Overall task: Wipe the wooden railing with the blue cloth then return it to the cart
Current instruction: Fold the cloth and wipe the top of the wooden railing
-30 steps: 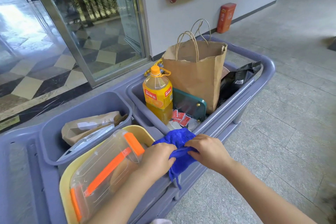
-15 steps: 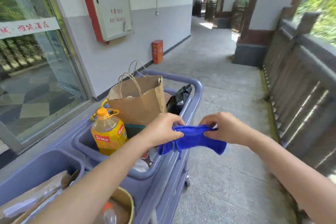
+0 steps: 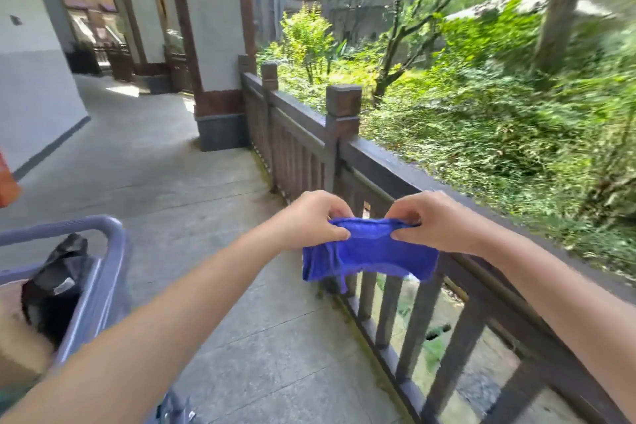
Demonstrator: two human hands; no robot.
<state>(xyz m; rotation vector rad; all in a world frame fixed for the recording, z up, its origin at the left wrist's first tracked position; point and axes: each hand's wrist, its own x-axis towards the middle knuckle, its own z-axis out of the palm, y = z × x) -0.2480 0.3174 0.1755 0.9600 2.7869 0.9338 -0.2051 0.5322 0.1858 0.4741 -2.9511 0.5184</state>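
Both arms reach forward over the paved walkway. Left hand (image 3: 311, 218) and right hand (image 3: 432, 222) each pinch the top edge of the blue cloth (image 3: 368, 256), thumb under, fingers curled over, one hand at each upper corner. The cloth is stretched flat between them and hangs down as a rough rectangle, lower corners loose, a frayed strip trailing off the bottom left. It is held in the air in front of the wooden railing (image 3: 389, 172); whether it touches the top rail cannot be told, as the hands and cloth overlap it.

The railing is dark brown, with a flat top rail, upright balusters and square-capped posts (image 3: 342, 103). It runs from the lower right back toward a grey-based pillar (image 3: 220, 45). Beyond it, dense green shrubs and trees, blurred at the right edge.

The cart (image 3: 103, 258) sits at lower left: only its grey-blue rounded rim and handle corner show, with a crumpled black bag (image 3: 56, 280) inside against the rim and a patch of brown beside it, too blurred to identify. The cart stands well apart from the railing, the left forearm crossing between them.

An orange object shows at the far left edge. No legible writing, labels or brand marks anywhere.
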